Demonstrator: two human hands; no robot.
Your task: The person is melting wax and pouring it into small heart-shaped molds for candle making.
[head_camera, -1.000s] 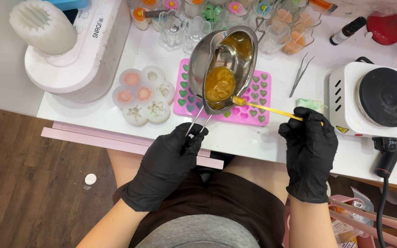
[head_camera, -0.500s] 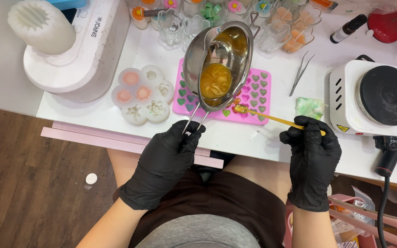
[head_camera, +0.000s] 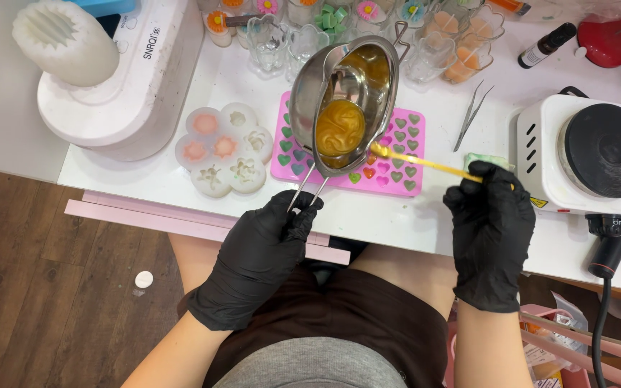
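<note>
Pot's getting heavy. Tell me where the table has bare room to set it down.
Bare strip along the table's near edge, between the pink heart mould and the hands. Small gap between mould and hot plate, partly taken by tweezers. The back row of glass cups is crowded.

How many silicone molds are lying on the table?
2: a pink heart mold partly under the metal pouring pot, and a round white flower mold left of it.
</note>
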